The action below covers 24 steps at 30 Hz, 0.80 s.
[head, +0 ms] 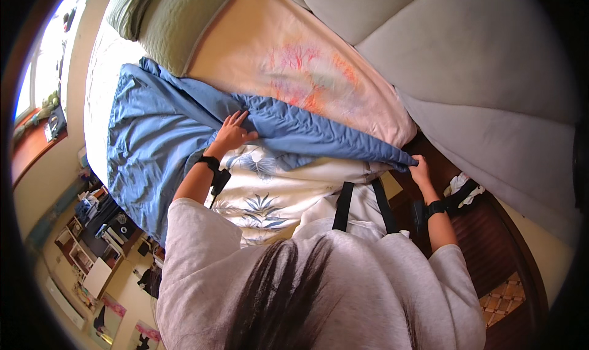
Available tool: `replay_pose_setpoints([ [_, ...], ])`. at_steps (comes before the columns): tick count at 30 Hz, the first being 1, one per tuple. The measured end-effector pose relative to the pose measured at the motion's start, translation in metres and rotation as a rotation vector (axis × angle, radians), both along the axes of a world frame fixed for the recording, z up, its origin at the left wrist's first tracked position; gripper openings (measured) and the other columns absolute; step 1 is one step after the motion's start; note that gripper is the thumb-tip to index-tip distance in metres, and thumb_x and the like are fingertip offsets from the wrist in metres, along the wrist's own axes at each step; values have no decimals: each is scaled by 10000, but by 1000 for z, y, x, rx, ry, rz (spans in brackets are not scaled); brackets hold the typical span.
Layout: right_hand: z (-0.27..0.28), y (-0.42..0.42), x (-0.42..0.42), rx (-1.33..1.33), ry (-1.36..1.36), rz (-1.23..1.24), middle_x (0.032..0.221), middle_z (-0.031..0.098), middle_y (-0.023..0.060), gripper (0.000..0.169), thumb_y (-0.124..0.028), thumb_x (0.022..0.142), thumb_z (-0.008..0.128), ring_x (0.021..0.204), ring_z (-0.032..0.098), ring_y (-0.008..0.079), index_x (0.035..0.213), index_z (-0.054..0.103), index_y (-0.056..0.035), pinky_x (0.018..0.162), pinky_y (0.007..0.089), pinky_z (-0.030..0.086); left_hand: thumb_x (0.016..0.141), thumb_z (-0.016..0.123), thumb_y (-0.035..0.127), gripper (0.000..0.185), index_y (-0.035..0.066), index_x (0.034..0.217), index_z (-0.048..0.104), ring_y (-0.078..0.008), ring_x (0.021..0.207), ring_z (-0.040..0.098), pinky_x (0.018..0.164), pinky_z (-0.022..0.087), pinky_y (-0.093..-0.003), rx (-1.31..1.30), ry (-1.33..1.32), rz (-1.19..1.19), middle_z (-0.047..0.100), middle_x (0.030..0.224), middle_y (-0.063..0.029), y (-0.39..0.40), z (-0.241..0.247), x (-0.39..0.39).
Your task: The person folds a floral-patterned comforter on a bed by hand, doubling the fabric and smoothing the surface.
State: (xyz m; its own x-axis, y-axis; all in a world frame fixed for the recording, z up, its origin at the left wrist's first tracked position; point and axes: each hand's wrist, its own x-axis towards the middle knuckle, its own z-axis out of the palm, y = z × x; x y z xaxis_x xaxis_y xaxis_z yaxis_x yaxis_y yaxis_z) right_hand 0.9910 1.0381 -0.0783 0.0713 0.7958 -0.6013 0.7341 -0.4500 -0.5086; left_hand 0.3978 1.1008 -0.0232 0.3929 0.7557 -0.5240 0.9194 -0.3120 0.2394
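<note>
A blue gathered fabric, likely a bed cover (152,115), lies across the bed in folds, with one long strip stretched to the right. My left hand (233,131) rests on it near the middle, its fingers spread. At the right end of the strip, my right hand (418,169) grips the edge of the cloth. Beyond the strip lies a peach-coloured sheet (239,46) with a printed tree pattern. Nearer my body, white bedding with blue leaf prints (262,212) shows beneath the blue cloth.
Green quilted pillows (184,23) lie at the upper left. A large grey padded panel (464,51) borders the bed on the right. Dark wooden furniture (483,239) stands at my lower right, with a white cloth (460,186) near it. Shelves (80,253) and a window (39,64) are at the left.
</note>
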Motion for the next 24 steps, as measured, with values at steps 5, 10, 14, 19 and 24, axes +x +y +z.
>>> replay_pose_setpoints([
  [5, 5, -9, 2, -156, 93, -123, 741, 486, 105, 241, -49, 596, 568, 711, 489, 206, 811, 462, -23, 669, 289, 393, 757, 470, 265, 286, 59, 948, 421, -366, 777, 484, 684, 395, -386, -12, -209, 542, 433, 994, -189, 47, -43, 6],
  [10, 10, -13, -2, -31, 39, -85, 688, 471, 83, 240, -62, 608, 565, 663, 466, 174, 802, 430, -24, 635, 278, 388, 654, 534, 151, 381, 116, 1014, 415, -313, 850, 500, 693, 411, -377, -75, 39, 219, 454, 1042, -149, 74, -56, 24],
  [14, 8, -5, -9, 106, -120, -96, 649, 467, 76, 211, -73, 640, 525, 584, 485, 188, 815, 416, -27, 552, 290, 400, 603, 548, 141, 309, 128, 910, 509, -268, 820, 523, 665, 420, -380, -212, 218, 24, 559, 850, -85, 92, -56, 9],
  [19, 55, 32, -27, -149, 156, -525, 516, 440, 36, 167, -98, 723, 460, 355, 415, 97, 882, 454, -47, 346, 201, 367, 630, 495, 135, 253, 126, 881, 528, -297, 793, 526, 657, 430, -378, -117, 184, 444, 555, 817, -115, 188, 32, 12],
  [24, 80, 81, -50, -147, 699, -909, 603, 493, 42, 148, -125, 745, 475, 535, 517, 145, 853, 470, -25, 479, 240, 436, 601, 474, 97, 203, 42, 792, 516, -328, 768, 504, 675, 402, -381, 734, -195, 341, 535, 760, -165, 352, 108, 60],
])
